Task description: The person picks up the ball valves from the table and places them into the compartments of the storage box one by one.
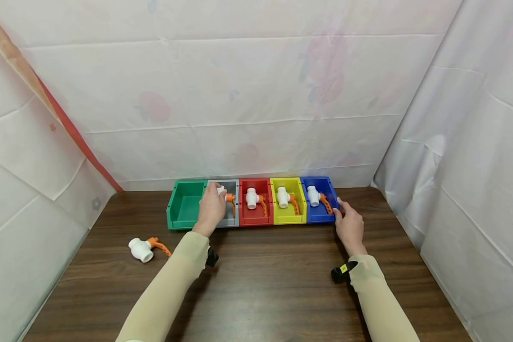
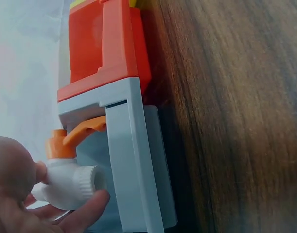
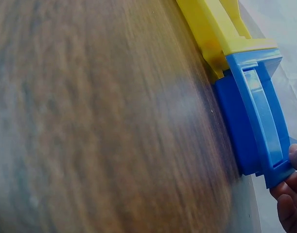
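Note:
In the grey bin [image 2: 131, 165], my left hand [image 1: 211, 207] grips a white ball valve [image 2: 70, 182] by its body, fingers curled around it. The valve's orange lever handle [image 2: 85, 130] points toward the red bin. At the row's other end, my right hand [image 1: 349, 225] pinches the side wall of the blue bin [image 3: 257, 116], thumb at the inner side and fingers outside. A white valve [image 1: 313, 195] with an orange handle lies inside that blue bin.
The red bin [image 1: 256, 222] and yellow bin [image 1: 289, 220] each hold a similar valve. Left of the grey one stands a green bin [image 1: 185, 204]. Another valve [image 1: 141, 250] lies on the wooden table [image 1: 273, 285] at the left. White cloth [image 1: 239, 95] hangs behind.

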`<control>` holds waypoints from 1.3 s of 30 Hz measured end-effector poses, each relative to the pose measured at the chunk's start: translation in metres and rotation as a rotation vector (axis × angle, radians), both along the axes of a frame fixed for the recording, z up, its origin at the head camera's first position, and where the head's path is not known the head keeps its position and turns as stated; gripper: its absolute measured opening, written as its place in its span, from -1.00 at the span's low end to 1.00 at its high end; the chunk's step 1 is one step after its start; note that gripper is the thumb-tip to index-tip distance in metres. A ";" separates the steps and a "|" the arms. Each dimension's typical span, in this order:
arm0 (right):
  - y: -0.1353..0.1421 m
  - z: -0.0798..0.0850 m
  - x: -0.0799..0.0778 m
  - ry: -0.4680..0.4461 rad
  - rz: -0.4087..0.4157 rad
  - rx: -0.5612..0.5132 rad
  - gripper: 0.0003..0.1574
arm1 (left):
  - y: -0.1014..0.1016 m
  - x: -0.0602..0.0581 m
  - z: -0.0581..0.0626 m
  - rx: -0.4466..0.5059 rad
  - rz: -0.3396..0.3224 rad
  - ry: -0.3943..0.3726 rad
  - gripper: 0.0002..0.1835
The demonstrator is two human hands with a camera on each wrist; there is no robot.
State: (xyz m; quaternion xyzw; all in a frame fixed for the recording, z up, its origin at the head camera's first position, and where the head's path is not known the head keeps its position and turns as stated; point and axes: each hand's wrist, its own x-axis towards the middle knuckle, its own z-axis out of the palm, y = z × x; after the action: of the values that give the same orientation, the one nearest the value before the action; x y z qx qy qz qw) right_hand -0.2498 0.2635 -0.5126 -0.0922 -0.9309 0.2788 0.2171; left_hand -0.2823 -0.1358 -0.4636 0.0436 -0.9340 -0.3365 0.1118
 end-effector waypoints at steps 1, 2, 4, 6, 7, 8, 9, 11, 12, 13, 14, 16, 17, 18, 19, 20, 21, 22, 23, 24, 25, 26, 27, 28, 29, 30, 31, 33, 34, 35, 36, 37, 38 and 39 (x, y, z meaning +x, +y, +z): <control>0.000 0.000 0.000 -0.002 0.000 0.000 -0.52 | 0.000 0.000 0.000 -0.009 0.003 -0.009 -0.67; 0.000 0.000 0.000 -0.005 0.001 0.001 -0.53 | 0.000 0.000 0.001 -0.022 0.009 -0.017 -0.67; -0.001 0.000 0.001 -0.009 0.007 -0.004 -0.52 | 0.000 0.000 0.002 -0.051 0.008 -0.023 -0.66; -0.001 0.001 0.002 -0.004 0.013 -0.011 -0.52 | -0.001 0.000 0.005 -0.093 0.002 -0.018 -0.65; -0.001 0.002 0.002 -0.002 0.015 -0.015 -0.52 | -0.001 0.000 0.006 -0.115 -0.004 -0.012 -0.65; -0.001 0.002 0.003 0.003 0.016 -0.017 -0.52 | -0.002 -0.001 0.007 -0.141 -0.012 -0.005 -0.65; -0.001 0.003 0.003 0.007 0.016 -0.019 -0.51 | -0.002 -0.001 0.008 -0.165 -0.020 0.004 -0.65; -0.001 0.003 0.003 0.012 0.016 -0.017 -0.51 | -0.003 -0.003 0.010 -0.211 -0.030 0.017 -0.65; -0.001 0.003 0.003 0.013 0.015 -0.016 -0.51 | -0.004 -0.004 0.011 -0.233 -0.036 0.018 -0.66; -0.001 0.003 0.003 0.013 0.015 -0.017 -0.51 | -0.005 -0.005 0.012 -0.252 -0.045 0.011 -0.65; -0.001 0.003 0.004 0.013 0.016 -0.016 -0.51 | -0.006 -0.005 0.013 -0.264 -0.053 -0.002 -0.65; -0.001 0.003 0.003 0.012 0.019 -0.015 -0.50 | -0.008 -0.006 0.017 -0.268 -0.076 -0.045 -0.62; -0.002 0.002 0.003 0.016 0.019 -0.016 -0.51 | -0.010 -0.007 0.018 -0.265 -0.096 -0.072 -0.60; -0.002 0.002 0.003 0.018 0.016 -0.017 -0.51 | -0.011 -0.007 0.020 -0.261 -0.118 -0.101 -0.58; -0.002 0.002 0.003 0.018 0.014 -0.017 -0.51 | -0.012 -0.008 0.022 -0.254 -0.142 -0.129 -0.55; -0.002 0.002 0.003 0.018 0.013 -0.013 -0.51 | -0.014 -0.008 0.024 -0.249 -0.165 -0.152 -0.51; -0.002 0.002 0.004 0.017 0.012 -0.011 -0.51 | -0.015 -0.010 0.024 -0.255 -0.189 -0.171 -0.48; -0.002 0.002 0.004 0.017 0.011 -0.011 -0.51 | -0.017 -0.010 0.025 -0.263 -0.216 -0.184 -0.44; -0.002 0.002 0.004 0.018 0.010 -0.012 -0.51 | -0.018 -0.011 0.026 -0.271 -0.237 -0.199 -0.40; -0.002 0.003 0.004 0.018 0.010 -0.012 -0.51 | -0.018 -0.012 0.026 -0.287 -0.255 -0.209 -0.36; -0.001 0.003 0.004 0.017 0.010 -0.012 -0.51 | -0.019 -0.012 0.026 -0.307 -0.275 -0.212 -0.32; -0.001 0.002 0.004 0.018 0.010 -0.013 -0.51 | -0.018 -0.013 0.026 -0.330 -0.289 -0.214 -0.29; -0.001 0.002 0.004 0.017 0.010 -0.014 -0.51 | -0.018 -0.013 0.026 -0.354 -0.298 -0.215 -0.28; 0.000 0.002 0.004 0.018 0.011 -0.015 -0.51 | -0.018 -0.013 0.026 -0.369 -0.306 -0.216 -0.25; 0.000 0.001 0.004 0.018 0.010 -0.014 -0.51 | -0.017 -0.013 0.026 -0.389 -0.308 -0.215 -0.23; 0.000 0.001 0.003 0.017 0.011 -0.013 -0.51 | -0.017 -0.012 0.026 -0.410 -0.313 -0.206 -0.23; 0.000 0.000 0.003 0.018 0.012 -0.012 -0.51 | -0.017 -0.012 0.026 -0.428 -0.318 -0.196 -0.23; 0.001 -0.001 0.003 0.019 0.015 -0.011 -0.50 | -0.016 -0.013 0.025 -0.484 -0.311 -0.172 -0.25; 0.001 -0.001 0.003 0.021 0.017 -0.010 -0.50 | -0.017 -0.013 0.025 -0.516 -0.310 -0.158 -0.25; 0.001 -0.001 0.002 0.022 0.017 -0.010 -0.50 | -0.017 -0.014 0.025 -0.553 -0.308 -0.142 -0.25; 0.000 -0.001 0.002 0.025 0.018 -0.011 -0.50 | -0.018 -0.014 0.024 -0.592 -0.309 -0.127 -0.26; 0.000 -0.001 0.002 0.029 0.018 -0.012 -0.50 | -0.018 -0.015 0.024 -0.627 -0.309 -0.114 -0.26; 0.001 -0.002 0.002 0.032 0.017 -0.012 -0.50 | -0.019 -0.017 0.024 -0.664 -0.310 -0.104 -0.26; 0.001 -0.002 0.002 0.035 0.018 -0.012 -0.50 | -0.020 -0.018 0.023 -0.693 -0.314 -0.095 -0.25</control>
State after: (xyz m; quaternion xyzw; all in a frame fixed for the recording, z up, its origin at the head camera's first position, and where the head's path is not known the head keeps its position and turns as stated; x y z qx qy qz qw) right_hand -0.2481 0.2640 -0.5142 -0.0802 -0.9261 0.2878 0.2305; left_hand -0.3005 -0.1554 -0.4402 -0.1247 -0.9919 -0.0115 0.0234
